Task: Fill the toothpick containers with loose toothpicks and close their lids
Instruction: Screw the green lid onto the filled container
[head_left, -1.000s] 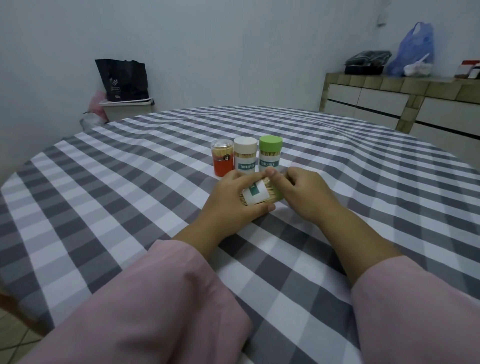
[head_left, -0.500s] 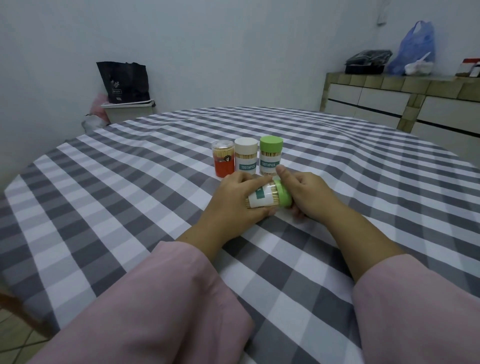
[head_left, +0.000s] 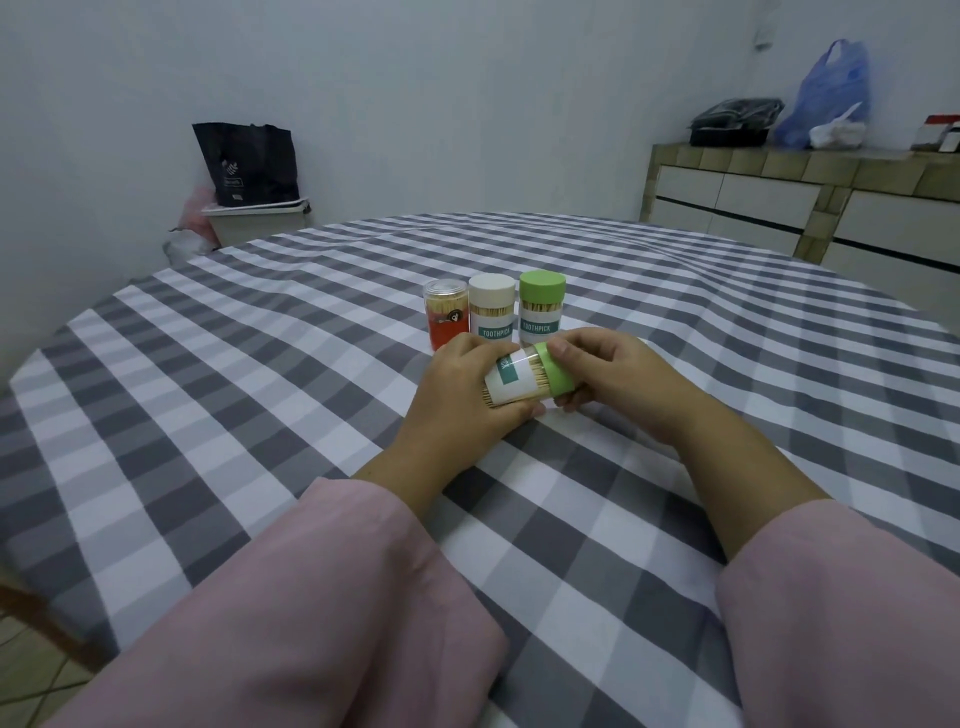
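Since a second ago, when bare toothpick tips showed at the jar's mouth, a green lid (head_left: 556, 370) has gone onto the jar (head_left: 511, 378), and both hands have lifted it a little and tilted it toward the camera.

By size: the round table (head_left: 260, 415) wears a grey-and-white checked cloth, soft and slightly rippled, so a small cylinder set down carelessly could roll or tip. Pink sleeves (head_left: 322, 597) of matte fabric cover both forearms.

The left hand (head_left: 457, 400) wraps the jar's body from below and the side, fingers curled around it. The right hand (head_left: 613, 371) pinches the lid, thumb on top and fingers underneath.

The jar is a clear, smooth plastic cylinder with a white-and-teal paper label, lying nearly sideways just above the cloth and packed with pale wooden toothpicks. Its lid is a matte green cap with rounded edges.

Behind, three more jars stand upright and side by side, all capped: red (head_left: 445, 319), cream-lidded (head_left: 491, 314), green-lidded (head_left: 542, 309).

Risks, as I judge them: if the lid is not fully seated, this sideways tilt could let toothpicks spill, and a stray tip caught at the rim might stop it closing. The hands work near the standing row, so a knuckle could topple one.
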